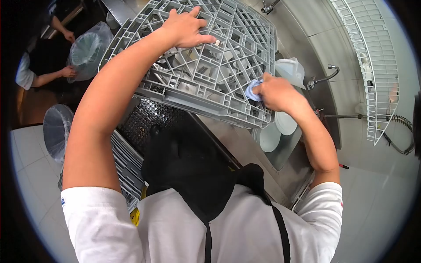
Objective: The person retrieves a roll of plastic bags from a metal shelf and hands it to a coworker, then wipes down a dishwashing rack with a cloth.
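A large grey plastic dish rack (pixel 193 94) fills the upper middle of the head view, its open lattice facing me. Through the gaps I see pale and shiny shapes, too broken up by the grid to name. My left hand (pixel 188 28) rests with spread fingers on the far part of the lattice. At the rack's near right corner, my right hand (pixel 278 93) is closed around a bunched blue-and-white cloth (pixel 254 90), which touches the grid. The right fingertips are partly hidden by the cloth.
White plates (pixel 268 138) stand in the sink area at right, near a white plastic container (pixel 290 71) and a faucet (pixel 324 78). A wire shelf (pixel 372 57) hangs on the wall. At left, another person's hands (pixel 68 72) hold a bag-lined bin (pixel 87 50). More grey racks (pixel 127 162) stand low left.
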`<state>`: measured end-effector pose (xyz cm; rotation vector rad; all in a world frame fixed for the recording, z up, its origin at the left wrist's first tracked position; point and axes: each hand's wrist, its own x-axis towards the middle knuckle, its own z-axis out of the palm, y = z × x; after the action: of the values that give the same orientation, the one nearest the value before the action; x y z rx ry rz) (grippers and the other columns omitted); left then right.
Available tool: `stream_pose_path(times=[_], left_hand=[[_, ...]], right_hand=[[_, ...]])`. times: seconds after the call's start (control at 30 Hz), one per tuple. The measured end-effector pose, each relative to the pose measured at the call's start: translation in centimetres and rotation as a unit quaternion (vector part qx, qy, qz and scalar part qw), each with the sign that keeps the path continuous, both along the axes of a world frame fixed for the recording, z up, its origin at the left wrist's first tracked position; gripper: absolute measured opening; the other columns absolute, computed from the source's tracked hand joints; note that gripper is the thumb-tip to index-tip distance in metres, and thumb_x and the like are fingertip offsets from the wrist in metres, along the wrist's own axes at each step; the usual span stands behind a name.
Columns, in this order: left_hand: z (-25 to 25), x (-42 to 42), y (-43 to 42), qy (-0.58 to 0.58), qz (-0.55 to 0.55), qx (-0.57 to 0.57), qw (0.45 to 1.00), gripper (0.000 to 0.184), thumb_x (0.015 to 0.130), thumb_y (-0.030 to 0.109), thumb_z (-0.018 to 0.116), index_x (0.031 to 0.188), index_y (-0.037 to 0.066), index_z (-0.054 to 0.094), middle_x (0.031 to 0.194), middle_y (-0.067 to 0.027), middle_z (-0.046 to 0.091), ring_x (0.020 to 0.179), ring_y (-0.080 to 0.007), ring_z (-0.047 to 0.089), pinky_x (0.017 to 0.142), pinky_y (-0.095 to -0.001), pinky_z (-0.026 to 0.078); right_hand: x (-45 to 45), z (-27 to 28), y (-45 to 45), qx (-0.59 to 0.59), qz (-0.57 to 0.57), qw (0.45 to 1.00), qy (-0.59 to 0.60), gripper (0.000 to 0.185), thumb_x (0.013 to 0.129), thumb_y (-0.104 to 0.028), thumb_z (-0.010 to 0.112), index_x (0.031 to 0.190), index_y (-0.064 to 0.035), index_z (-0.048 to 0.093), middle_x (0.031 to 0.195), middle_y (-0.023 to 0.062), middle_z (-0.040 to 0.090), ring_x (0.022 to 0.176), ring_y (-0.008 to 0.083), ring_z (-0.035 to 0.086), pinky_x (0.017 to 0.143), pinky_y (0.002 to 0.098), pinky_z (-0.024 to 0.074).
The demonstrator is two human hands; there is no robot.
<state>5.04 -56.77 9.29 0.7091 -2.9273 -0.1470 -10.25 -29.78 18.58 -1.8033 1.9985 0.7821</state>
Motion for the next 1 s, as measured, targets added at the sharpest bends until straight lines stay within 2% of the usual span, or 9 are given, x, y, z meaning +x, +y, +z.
stream_pose_path(times=[0.07,0.1,0.3,0.4,0.43,0.53,0.83,0.93,1.0], left_hand=[[0.5,0.2,0.3,-0.009,0.001,0.009,1.0,0.074,0.088,0.077,0.048,0.124,0.016,0.069,0.16,-0.0213,0.036,0.127,-0.0326,0.058,0.105,-0.0548,0.034],[1.1,0.4,0.4,-0.012,0.0,0.014,1.0,0.074,0.088,0.077,0.048,0.124,0.016,0.069,0.159,-0.0214,0.036,0.127,-0.0326,0.058,0.106,-0.0548,0.034],[1.3,0.5,0.6,-0.005,-0.009,0.012,1.0,0.074,0.087,0.077,0.049,0.125,0.016,0.068,0.158,-0.0234,0.038,0.128,-0.0337,0.057,0.105,-0.0571,0.035],[1.9,0.7,-0.1,-0.042,-0.024,0.043,0.998,0.084,0.085,0.079,0.05,0.143,0.018,0.058,0.156,-0.0329,0.034,0.132,-0.0469,0.051,0.113,-0.0631,0.032],[2.2,0.9,0.3,-0.037,-0.02,0.03,0.999,0.076,0.09,0.072,0.048,0.139,0.015,0.061,0.156,-0.0299,0.037,0.131,-0.0412,0.054,0.111,-0.0667,0.03],[2.0,0.7,0.4,-0.028,-0.013,0.047,0.998,0.077,0.089,0.073,0.049,0.139,0.016,0.061,0.156,-0.0307,0.036,0.13,-0.0424,0.054,0.109,-0.0653,0.032],[2.8,0.5,0.4,-0.059,-0.011,0.072,0.996,0.08,0.088,0.076,0.049,0.137,0.014,0.062,0.158,-0.0302,0.033,0.136,-0.0431,0.048,0.113,-0.0644,0.028],[0.2,0.2,0.3,0.014,-0.004,-0.012,1.0,0.075,0.087,0.077,0.049,0.126,0.016,0.068,0.158,-0.0248,0.037,0.13,-0.0341,0.056,0.106,-0.0584,0.034],[0.2,0.1,0.1,0.003,-0.018,0.006,1.0,0.077,0.087,0.078,0.048,0.126,0.015,0.067,0.158,-0.0268,0.036,0.129,-0.0361,0.057,0.106,-0.0597,0.033]], right_hand=[[-0.6,1.6,0.1,-0.001,-0.007,1.0,0.002,0.039,0.081,-0.003,0.063,0.112,-0.0234,0.076,0.116,0.0205,0.062,0.099,0.0373,0.068,0.085,0.0433,0.0559],[-1.0,0.8,0.6,-0.035,-0.003,0.999,-0.027,0.029,0.08,0.0,0.063,0.101,-0.0162,0.074,0.102,0.0197,0.059,0.097,0.0365,0.065,0.083,0.0454,0.0537],[-1.4,-1.1,1.2,-0.041,-0.022,0.996,-0.079,0.034,0.079,0.001,0.061,0.105,-0.0163,0.074,0.107,0.02,0.059,0.1,0.0399,0.064,0.085,0.0464,0.0526],[-2.1,3.0,1.9,-0.053,-0.003,0.995,-0.085,0.034,0.078,0.0,0.062,0.105,-0.0175,0.074,0.107,0.0204,0.059,0.1,0.0407,0.064,0.086,0.0479,0.052],[-2.3,3.5,2.6,-0.065,0.004,0.994,-0.088,0.034,0.078,0.0,0.062,0.105,-0.0182,0.075,0.107,0.0201,0.059,0.1,0.0405,0.064,0.086,0.0479,0.0522],[-1.3,1.9,3.9,-0.038,-0.001,0.996,-0.086,0.026,0.078,0.001,0.065,0.097,-0.0146,0.073,0.098,0.0175,0.058,0.093,0.0388,0.064,0.081,0.0461,0.0525],[-0.1,-1.1,4.4,-0.065,0.014,0.998,-0.019,0.035,0.079,-0.006,0.068,0.109,-0.0217,0.075,0.1,0.0196,0.06,0.09,0.0379,0.066,0.079,0.047,0.0529],[-0.1,-2.5,4.2,-0.066,0.028,0.997,-0.001,0.032,0.077,-0.006,0.067,0.105,-0.0202,0.074,0.1,0.0198,0.06,0.09,0.0388,0.065,0.08,0.0469,0.053],[0.5,-1.1,4.3,-0.069,0.006,0.998,-0.005,0.031,0.077,-0.005,0.067,0.103,-0.02,0.075,0.1,0.0195,0.06,0.091,0.0388,0.065,0.08,0.0466,0.0532]])
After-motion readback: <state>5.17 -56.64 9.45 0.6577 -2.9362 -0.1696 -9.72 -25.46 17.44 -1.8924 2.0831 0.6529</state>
